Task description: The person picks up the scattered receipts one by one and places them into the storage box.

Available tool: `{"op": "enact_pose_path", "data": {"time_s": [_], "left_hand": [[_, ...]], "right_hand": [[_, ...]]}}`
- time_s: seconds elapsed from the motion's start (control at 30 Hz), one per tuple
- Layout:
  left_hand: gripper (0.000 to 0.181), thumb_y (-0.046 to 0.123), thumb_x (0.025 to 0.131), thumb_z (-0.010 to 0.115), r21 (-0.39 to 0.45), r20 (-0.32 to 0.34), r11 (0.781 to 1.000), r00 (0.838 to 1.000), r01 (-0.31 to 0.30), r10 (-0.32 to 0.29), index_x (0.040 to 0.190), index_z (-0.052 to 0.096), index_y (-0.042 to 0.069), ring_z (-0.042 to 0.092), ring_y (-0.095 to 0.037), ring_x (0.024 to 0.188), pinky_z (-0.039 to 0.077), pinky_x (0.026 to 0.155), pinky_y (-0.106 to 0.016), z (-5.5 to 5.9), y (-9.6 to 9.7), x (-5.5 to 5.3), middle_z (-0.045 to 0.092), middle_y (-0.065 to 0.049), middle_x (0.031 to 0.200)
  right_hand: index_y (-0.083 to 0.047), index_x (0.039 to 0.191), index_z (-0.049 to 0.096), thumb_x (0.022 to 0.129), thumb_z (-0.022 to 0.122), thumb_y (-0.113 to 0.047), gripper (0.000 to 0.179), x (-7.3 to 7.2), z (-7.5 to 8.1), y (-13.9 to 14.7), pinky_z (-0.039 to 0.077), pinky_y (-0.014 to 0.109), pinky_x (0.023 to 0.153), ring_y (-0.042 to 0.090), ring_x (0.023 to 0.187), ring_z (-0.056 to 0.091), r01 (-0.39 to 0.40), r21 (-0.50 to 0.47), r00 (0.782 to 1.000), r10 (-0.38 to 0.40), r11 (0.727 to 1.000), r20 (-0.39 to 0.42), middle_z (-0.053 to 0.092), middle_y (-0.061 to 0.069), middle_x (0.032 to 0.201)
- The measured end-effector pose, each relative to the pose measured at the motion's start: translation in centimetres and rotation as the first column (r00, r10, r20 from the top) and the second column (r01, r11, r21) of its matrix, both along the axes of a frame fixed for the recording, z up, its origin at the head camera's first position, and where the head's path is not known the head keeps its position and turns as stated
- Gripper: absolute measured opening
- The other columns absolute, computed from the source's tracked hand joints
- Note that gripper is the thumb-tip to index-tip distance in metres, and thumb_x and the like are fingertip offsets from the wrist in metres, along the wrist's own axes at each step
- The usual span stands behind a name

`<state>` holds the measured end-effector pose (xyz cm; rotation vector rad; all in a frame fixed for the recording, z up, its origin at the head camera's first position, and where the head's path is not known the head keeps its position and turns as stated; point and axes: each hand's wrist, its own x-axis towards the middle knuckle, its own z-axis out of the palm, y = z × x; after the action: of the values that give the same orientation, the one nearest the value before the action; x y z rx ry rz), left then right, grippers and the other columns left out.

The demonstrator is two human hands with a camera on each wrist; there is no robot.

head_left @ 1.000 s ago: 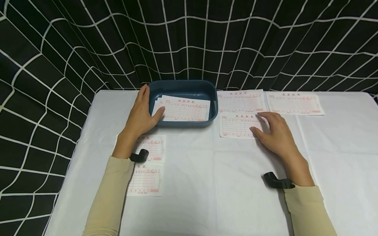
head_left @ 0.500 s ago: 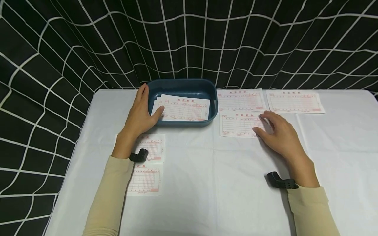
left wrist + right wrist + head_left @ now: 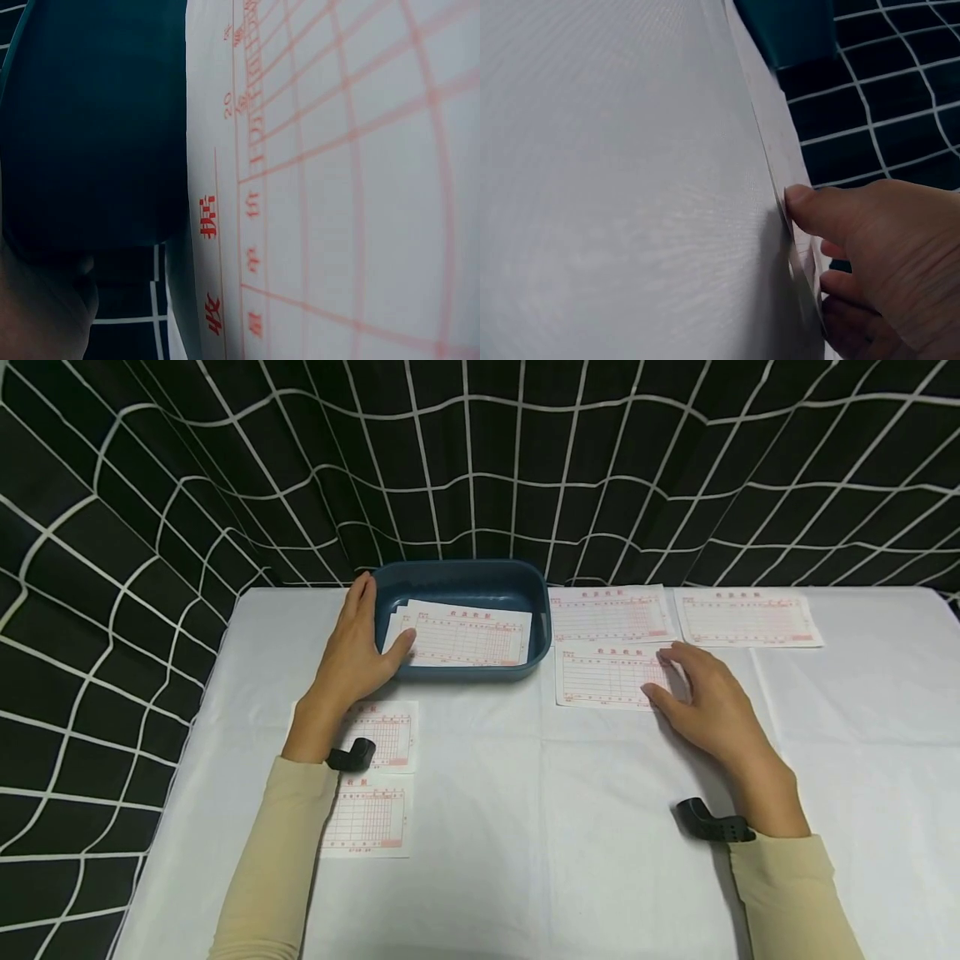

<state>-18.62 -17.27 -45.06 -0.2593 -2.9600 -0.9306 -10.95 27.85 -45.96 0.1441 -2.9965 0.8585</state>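
My left hand (image 3: pixel 352 652) rests at the left end of a dark blue plastic basin (image 3: pixel 461 673), fingers straight along its outer side and thumb over the front rim. Several white receipt slips (image 3: pixel 468 639) printed in red lie fanned inside. My right hand (image 3: pixel 708 702) is at the right end of another receipt slip (image 3: pixel 603 677) just right of the basin. In the right wrist view, the thumb and fingertips of that hand (image 3: pixel 885 255) pinch the slip's end (image 3: pixel 801 262), which bends up slightly. The fingers' undersides are hidden.
Two more slips lie along the table's back edge, one beside the basin (image 3: pixel 611 614) and one farther right (image 3: pixel 748 618). Another two slips (image 3: pixel 367 817) lie partly under my left forearm. Black netted-pattern cloth (image 3: pixel 480 460) hangs behind the white table (image 3: pixel 480 860).
My right hand has shifted slightly to the right along the slip, then stayed put. The left hand and the basin have kept their places; the head view tilted a little.
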Motion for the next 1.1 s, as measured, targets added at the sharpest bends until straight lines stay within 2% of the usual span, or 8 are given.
{"op": "enact_pose_path", "data": {"time_s": [0.23, 0.57, 0.93, 1.1], "left_hand": [[0.098, 0.049, 0.099, 0.062, -0.008, 0.008, 1.0, 1.0, 0.004, -0.003, 0.17, 0.012, 0.002, 0.015, -0.031, 0.168, 0.023, 0.134, -0.053, 0.0, 0.0, -0.1, 0.01, -0.013, 0.18], [0.098, 0.049, 0.099, 0.062, -0.013, 0.018, 1.0, 1.0, -0.001, 0.001, 0.17, 0.012, 0.003, 0.016, -0.031, 0.167, 0.024, 0.134, -0.054, 0.3, -0.2, -0.1, 0.01, -0.012, 0.18], [0.098, 0.049, 0.1, 0.062, 0.001, 0.02, 1.0, 1.0, 0.005, -0.005, 0.17, 0.012, 0.002, 0.015, -0.031, 0.168, 0.022, 0.134, -0.053, 0.0, 0.0, 0.0, 0.009, -0.012, 0.18], [0.098, 0.049, 0.1, 0.061, -0.003, 0.013, 1.0, 1.0, 0.006, -0.006, 0.17, 0.012, 0.002, 0.015, -0.031, 0.168, 0.023, 0.134, -0.053, 0.1, 0.0, 0.1, 0.009, -0.012, 0.18]], "right_hand": [[0.005, 0.149, 0.051, 0.096, 0.077, -0.022, 0.065, 0.3, 0.5, 0.0, 0.034, 0.07, 0.119, 0.058, 0.145, 0.043, -0.002, 0.033, 0.999, 0.001, 0.999, 0.032, 0.049, 0.036, 0.154], [0.005, 0.153, 0.049, 0.097, 0.076, -0.018, 0.067, 0.2, 0.8, -0.7, 0.036, 0.07, 0.117, 0.057, 0.143, 0.046, 0.005, 0.034, 0.999, -0.006, 0.999, 0.033, 0.052, 0.036, 0.152], [0.003, 0.139, 0.064, 0.092, 0.078, -0.008, 0.05, 0.4, 1.0, -0.9, 0.04, 0.067, 0.113, 0.055, 0.137, 0.054, 0.039, -0.026, 0.999, -0.04, 0.999, -0.034, 0.063, 0.033, 0.141], [0.004, 0.133, 0.067, 0.094, 0.077, -0.009, 0.042, 0.5, 1.3, -0.6, 0.043, 0.067, 0.108, 0.055, 0.13, 0.059, 0.037, -0.055, 0.999, -0.039, 0.998, -0.029, 0.067, 0.034, 0.133]]}}
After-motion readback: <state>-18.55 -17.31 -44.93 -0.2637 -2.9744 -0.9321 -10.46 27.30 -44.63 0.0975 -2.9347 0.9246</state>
